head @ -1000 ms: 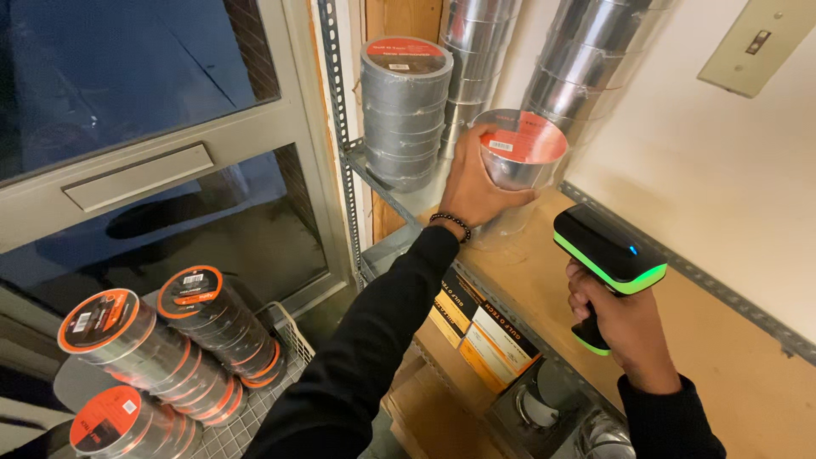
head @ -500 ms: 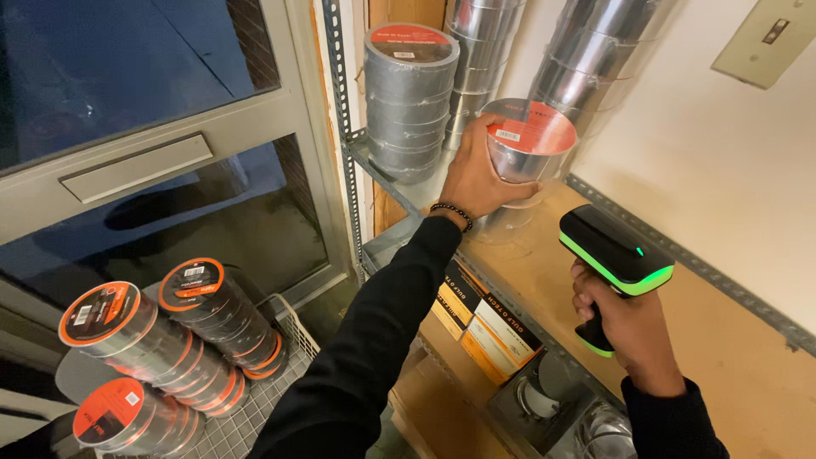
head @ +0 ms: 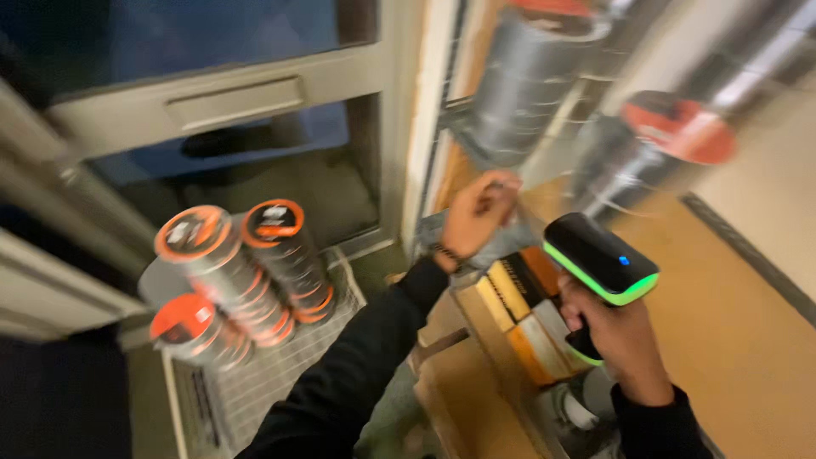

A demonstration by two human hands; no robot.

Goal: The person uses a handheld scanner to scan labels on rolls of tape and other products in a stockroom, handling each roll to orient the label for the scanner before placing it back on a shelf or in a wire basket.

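my right hand [head: 625, 340] grips a black-and-green scanner [head: 599, 263] by its handle, nose aimed forward. my left hand [head: 476, 217], fingers curled, blurred, so whether it holds anything i cannot tell, hangs just short of the silver tape stack [head: 629, 161] on the shelf [head: 731, 340].

Wooden shelf [head: 722, 340]: silver tape stack [head: 633, 166]. Wire rack [head: 280, 365]: tape rolls [head: 246, 276].

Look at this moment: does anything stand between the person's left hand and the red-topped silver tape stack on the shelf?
Nothing visible does. The left hand hangs at the shelf edge, apart from the red-topped silver tape stack. The right hand holds the handheld scanner lower down, clear of that gap.
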